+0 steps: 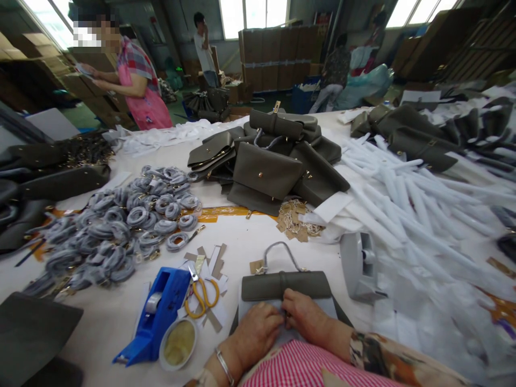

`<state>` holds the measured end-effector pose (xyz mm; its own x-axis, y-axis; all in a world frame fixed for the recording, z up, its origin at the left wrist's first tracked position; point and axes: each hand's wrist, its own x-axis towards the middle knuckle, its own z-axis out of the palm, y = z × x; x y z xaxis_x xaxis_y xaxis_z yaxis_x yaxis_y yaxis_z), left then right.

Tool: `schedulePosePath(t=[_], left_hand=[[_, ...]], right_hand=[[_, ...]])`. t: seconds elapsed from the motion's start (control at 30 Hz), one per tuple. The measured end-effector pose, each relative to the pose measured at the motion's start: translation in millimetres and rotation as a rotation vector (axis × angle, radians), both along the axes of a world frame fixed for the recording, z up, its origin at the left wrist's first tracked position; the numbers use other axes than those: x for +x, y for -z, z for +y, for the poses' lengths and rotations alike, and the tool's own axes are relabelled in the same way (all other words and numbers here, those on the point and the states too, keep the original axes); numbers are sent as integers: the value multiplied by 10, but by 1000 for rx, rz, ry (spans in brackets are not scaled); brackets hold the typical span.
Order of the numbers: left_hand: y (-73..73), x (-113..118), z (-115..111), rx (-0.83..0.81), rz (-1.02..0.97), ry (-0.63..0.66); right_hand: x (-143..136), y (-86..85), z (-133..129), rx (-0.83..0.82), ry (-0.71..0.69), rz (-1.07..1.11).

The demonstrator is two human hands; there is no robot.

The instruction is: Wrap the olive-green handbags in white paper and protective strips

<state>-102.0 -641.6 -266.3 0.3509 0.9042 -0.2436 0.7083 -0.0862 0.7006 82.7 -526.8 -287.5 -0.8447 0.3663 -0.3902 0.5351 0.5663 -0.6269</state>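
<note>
Handbag under both hands, front flap area, fiddly grip

Olive handbag (310, 285) lies on the bench (237, 242) right in front of the person, rolled flap across the top, grey-wrapped handle (282, 244) arching out on the far side, brown tag (256, 266) by the handle's left end. Left hand (260, 327) and right hand (305, 317) are together, fingers curled and nearly meeting just below the flap, over a pale sheet (328, 307). Something small and dark shows between the fingertips; can't tell what it is, or whether either hand is pinching it.

Risks, my call: working this close, one hand could block the other and the small part slips. Pressing or tugging unevenly could crease the sheet or skew the flap. Nails might mark the leather-like surface.

Left side is crowded: yellow-handled scissors (202, 297), blue tape dispenser (157, 314), bowl (178, 344) with yellowish contents near the left forearm. Elbow swing could tip the bowl; spill might reach the bag. Right: grey dispenser (357, 266) near the bag, clear plastic (415, 322) near the right sleeve (379, 352), could snag or drag.
</note>
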Motion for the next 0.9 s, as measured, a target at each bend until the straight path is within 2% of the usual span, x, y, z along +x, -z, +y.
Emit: schedulePosePath(t=[0.23,0.4,0.57,0.8,0.9], left_hand=[[-58,167,186,-59,160,-190],[-98,274,325,-105,204,-265],[-92,413,402,-164,249,-281],[-138,566,473,-228,326,-262],[-109,589,472,-238,331,-228]], right_hand=[[131,-124,28,-65,45,89],[100,-134,21,34,45,-42],[96,-83,30,97,11,-44],[155,-2,2,128,59,19],[175,37,-12,114,77,14]])
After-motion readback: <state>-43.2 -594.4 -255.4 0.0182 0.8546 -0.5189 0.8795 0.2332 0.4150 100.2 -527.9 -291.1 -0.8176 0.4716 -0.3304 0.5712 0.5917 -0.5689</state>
